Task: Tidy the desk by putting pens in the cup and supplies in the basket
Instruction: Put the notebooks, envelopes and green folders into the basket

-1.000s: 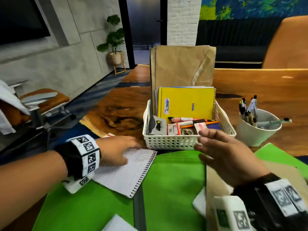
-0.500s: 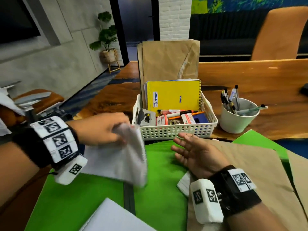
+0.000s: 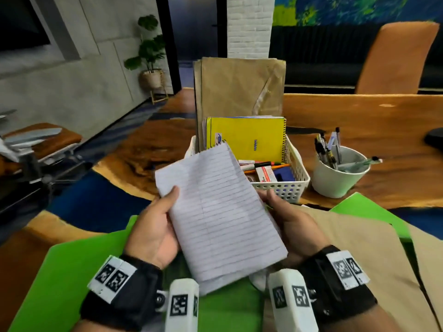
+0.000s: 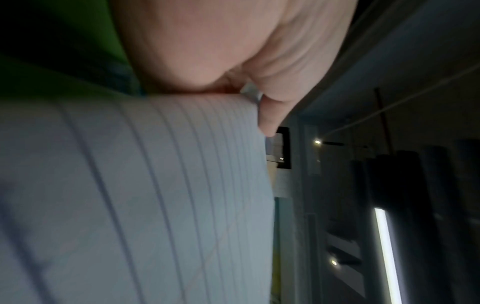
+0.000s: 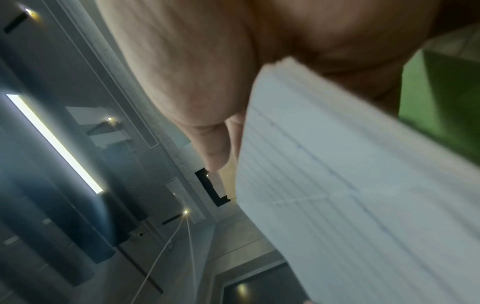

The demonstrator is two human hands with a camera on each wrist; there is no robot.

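Note:
A white lined notebook (image 3: 220,212) is held up in front of me, just short of the white basket (image 3: 287,185). My left hand (image 3: 155,226) grips its left edge, thumb on the page. My right hand (image 3: 290,219) holds its right edge, fingers hidden behind the paper. The left wrist view shows the lined page (image 4: 130,195) under my thumb; the right wrist view shows the page (image 5: 350,185) against my palm. The basket carries a yellow notebook (image 3: 249,140), brown envelopes (image 3: 239,87), markers and small boxes. To its right, a white cup (image 3: 338,176) holds several pens.
Green folders (image 3: 72,271) and a brown envelope (image 3: 359,248) lie on the wooden desk (image 3: 359,116) under my hands. An orange chair (image 3: 395,58) stands behind the desk at the right. At the far right edge sits a dark object (image 3: 435,137).
My left hand lifted the lined notebook off the green folder and brought it to the centre. My right hand rose from the desk and took its right edge.

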